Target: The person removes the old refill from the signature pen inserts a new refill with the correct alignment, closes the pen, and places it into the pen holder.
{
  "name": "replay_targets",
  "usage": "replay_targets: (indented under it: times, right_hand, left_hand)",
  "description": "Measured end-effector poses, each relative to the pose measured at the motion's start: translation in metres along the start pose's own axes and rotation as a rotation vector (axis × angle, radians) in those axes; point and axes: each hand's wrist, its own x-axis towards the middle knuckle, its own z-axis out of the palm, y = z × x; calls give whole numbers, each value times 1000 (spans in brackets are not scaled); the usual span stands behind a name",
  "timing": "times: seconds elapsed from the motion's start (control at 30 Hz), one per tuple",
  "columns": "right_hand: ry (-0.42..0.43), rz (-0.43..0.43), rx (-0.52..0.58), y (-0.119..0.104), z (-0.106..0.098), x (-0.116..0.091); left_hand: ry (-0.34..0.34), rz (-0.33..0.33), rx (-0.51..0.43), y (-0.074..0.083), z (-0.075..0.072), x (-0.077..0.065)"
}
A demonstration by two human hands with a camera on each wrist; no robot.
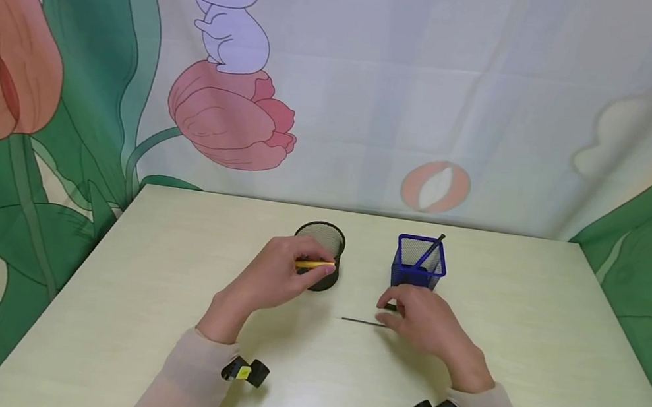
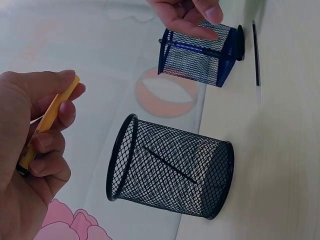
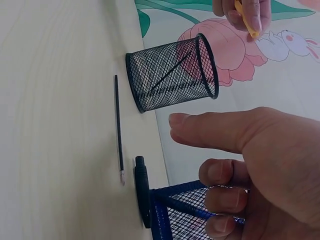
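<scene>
My left hand [image 1: 276, 276] grips a slim yellow pen [image 2: 51, 115] with a dark end, holding it up at the black round mesh pen holder [image 2: 172, 192]. That holder stands upright with a thin dark stick [image 2: 170, 164] leaning inside. My right hand [image 1: 424, 320] hovers low in front of the blue square mesh pen holder [image 1: 413, 278], its thumb extended and its other fingers loosely bent, with nothing between them. Beside the blue holder's base a black pen [image 3: 142, 190] lies on the table. A thin black pen refill [image 3: 118, 130] lies close to it, partly under my right hand in the head view.
Another black pen [image 1: 431, 251] leans inside the blue holder, its end above the rim. Both holders stand toward the back of the pale table [image 1: 129, 315]. Behind the table hangs a printed curtain [image 1: 360, 101] with flowers and a white animal.
</scene>
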Motion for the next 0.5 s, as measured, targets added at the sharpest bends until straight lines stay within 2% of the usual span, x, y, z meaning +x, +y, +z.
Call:
replay_targets:
  times: [0.23,0.5]
  right_hand:
    - [-1,-18,20,-4,-7,8]
    - [43,-52,31,-17,-16,27]
  left_hand:
    - [-11,-48,-54,0,-2,6]
    - [-12,-47,-60,-1,-5,9]
